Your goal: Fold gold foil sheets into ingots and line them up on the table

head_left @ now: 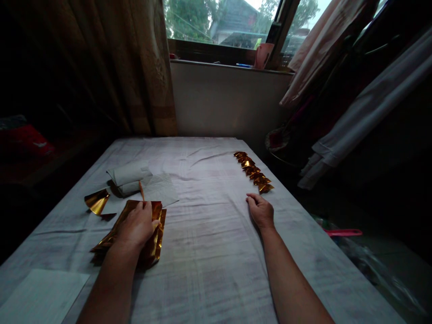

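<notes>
My left hand (137,227) lies on a stack of shiny gold foil sheets (153,252), its fingers near the far edge and the thumb spread to the right. Whether it pinches a sheet is hard to see. My right hand (261,211) rests on the right part of the table, fingers curled closed, with nothing visible in them. Just beyond it runs a row of small folded gold foil pieces (252,170). Left of the stack lies a curled gold foil piece (97,202). Behind the stack are a grey folded wrapper (130,173) and a flat grey sheet (160,188).
A pale checked cloth covers the table (202,279). White paper (43,294) lies at the near left corner. A pink cup (263,55) and a blue pen (243,65) are on the windowsill. Clothes (367,108) hang at right; a curtain (135,67) hangs at left.
</notes>
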`<state>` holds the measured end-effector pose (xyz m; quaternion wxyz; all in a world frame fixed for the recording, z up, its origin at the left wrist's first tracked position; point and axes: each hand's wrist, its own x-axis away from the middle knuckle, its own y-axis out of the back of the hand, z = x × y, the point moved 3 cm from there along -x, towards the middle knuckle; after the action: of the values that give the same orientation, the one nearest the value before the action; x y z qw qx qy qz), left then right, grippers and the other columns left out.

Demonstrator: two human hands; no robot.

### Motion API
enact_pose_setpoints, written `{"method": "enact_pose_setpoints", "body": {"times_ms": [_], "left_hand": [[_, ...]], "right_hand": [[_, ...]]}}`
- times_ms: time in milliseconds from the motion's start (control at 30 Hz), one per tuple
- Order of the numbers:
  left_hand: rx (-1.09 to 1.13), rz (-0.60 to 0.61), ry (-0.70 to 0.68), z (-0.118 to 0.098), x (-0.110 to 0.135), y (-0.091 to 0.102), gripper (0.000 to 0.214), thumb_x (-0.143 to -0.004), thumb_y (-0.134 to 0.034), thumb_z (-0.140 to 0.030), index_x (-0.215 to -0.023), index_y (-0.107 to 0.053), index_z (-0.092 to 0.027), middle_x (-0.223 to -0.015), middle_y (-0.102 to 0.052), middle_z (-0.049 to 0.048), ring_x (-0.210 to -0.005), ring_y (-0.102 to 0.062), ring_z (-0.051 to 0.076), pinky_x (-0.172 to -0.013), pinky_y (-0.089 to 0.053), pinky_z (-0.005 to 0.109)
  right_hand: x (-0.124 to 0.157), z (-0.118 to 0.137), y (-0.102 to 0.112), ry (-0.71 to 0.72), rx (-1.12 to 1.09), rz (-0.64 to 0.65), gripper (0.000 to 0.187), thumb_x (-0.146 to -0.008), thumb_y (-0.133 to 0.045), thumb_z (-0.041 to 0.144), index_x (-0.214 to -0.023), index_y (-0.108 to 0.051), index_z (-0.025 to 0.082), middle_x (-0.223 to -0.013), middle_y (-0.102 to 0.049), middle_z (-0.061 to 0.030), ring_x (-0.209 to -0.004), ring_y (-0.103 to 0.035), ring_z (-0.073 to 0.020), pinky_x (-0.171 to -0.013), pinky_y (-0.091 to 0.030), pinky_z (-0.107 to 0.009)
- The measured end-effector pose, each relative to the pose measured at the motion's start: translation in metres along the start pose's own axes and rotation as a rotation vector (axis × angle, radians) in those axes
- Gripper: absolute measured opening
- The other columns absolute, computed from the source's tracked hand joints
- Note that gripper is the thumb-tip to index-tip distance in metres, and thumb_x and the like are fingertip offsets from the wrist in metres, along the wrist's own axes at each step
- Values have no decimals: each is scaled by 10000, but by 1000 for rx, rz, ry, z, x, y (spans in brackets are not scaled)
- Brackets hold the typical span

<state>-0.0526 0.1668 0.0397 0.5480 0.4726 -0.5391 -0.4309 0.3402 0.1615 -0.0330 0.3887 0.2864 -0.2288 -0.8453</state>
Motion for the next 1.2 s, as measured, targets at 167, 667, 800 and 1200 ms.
{"method": "enact_pose_setpoints", "body": {"times_ms": [167, 667, 800, 1200], "left_hand": [[-32, 33, -28, 2, -2, -2, 455, -852, -520, -282, -1266, -579, -103, -1373, -569, 191, -1217, -582, 326, -963, -468, 372], [43, 26, 82, 3, 12, 23, 423, -854, -400, -256, -1179, -660, -180, -1069, -741, 172, -988, -695, 339, -741, -485, 376], [32, 23, 148, 3, 16, 32, 475, -861, -375, -247, -1268, -618, -214, -1123, -729, 172, -1010, -694, 356, -759, -495, 400], [96, -62, 212, 9, 20, 41, 525, -902, -341, -248, -1372, -574, -229, -1115, -734, 185, -994, -698, 383, -813, -525, 483]], "right_hand": [[0, 1, 0, -12, -4, 2, 384, -733, -503, 466, -885, -781, 249, -879, -783, -55, -839, -707, -257, -766, -531, -351], [1, 3, 1, -33, -4, 19, 402, -726, -496, 477, -892, -777, 242, -881, -778, -65, -827, -698, -259, -764, -523, -356], [1, 2, 0, -33, -3, 25, 408, -731, -495, 474, -904, -776, 233, -888, -776, -69, -832, -697, -257, -764, -523, -351], [0, 1, 0, -24, -9, 15, 361, -735, -516, 450, -883, -774, 244, -872, -777, -56, -826, -699, -252, -749, -524, -342]]}}
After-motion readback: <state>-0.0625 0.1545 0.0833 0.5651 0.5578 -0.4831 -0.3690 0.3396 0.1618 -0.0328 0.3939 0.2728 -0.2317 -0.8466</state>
